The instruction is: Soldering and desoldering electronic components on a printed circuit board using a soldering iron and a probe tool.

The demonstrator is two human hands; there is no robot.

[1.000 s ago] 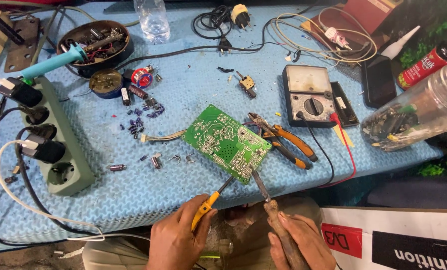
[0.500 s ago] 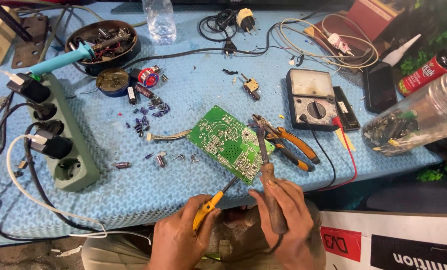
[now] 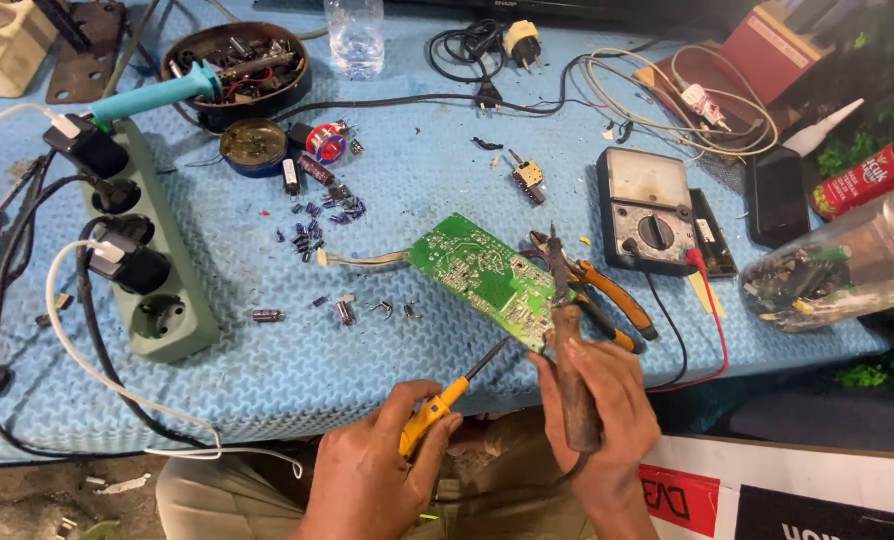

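Observation:
A green circuit board lies solder side up on the blue mat, tilted toward the near edge. My left hand grips a small yellow-handled screwdriver whose dark tip reaches the board's near edge. My right hand holds a brown-handled soldering iron upright, its tip raised above the board's right end.
Orange-handled pliers lie right of the board, beside an analog multimeter with red and black leads. A green power strip with plugs lies left. Loose small components, a solder tin, a parts bowl and a clear jar surround them.
My right hand has lifted the soldering iron from lying low near the board's edge to standing upright over its right end. The left hand and screwdriver have stayed in place.

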